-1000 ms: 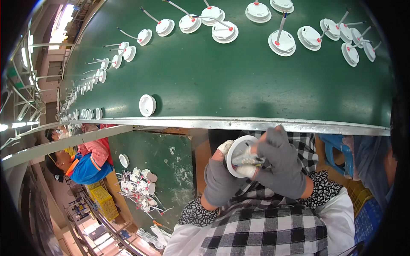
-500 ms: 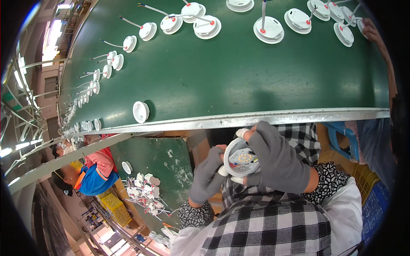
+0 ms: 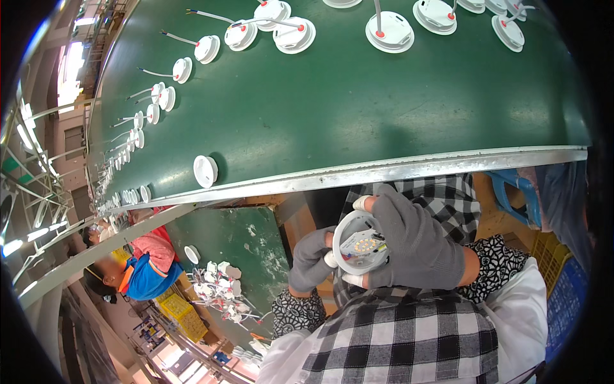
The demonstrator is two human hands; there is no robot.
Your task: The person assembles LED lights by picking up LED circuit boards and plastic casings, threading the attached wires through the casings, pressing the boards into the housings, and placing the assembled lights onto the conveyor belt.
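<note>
Above my lap, just below the metal bench edge, both hands hold a round white LED downlight [image 3: 340, 248] tilted toward me. Inside its rim an LED circuit board [image 3: 367, 245] with small yellow chips and thin wires shows. My left hand [image 3: 309, 261], in a grey fingerless glove, grips the left rim between thumb and curled fingers. On the other side my right hand [image 3: 416, 246], gloved the same way, wraps the rim with its fingers above and thumb below. White coverings show on several fingertips.
The green bench [image 3: 307, 115] carries rows of white downlights with cables, including one downlight [image 3: 388, 32], and a lone white ring [image 3: 205, 171] near the metal edge [image 3: 384, 169]. At left, a side table [image 3: 256, 237] bears piled wired parts [image 3: 220, 285]. A co-worker [image 3: 153, 272] sits beyond.
The view has shifted slightly, so the bench items sit higher and further left. My left fingers have curled more around the rim. A person's hand at the far right has left the view.
</note>
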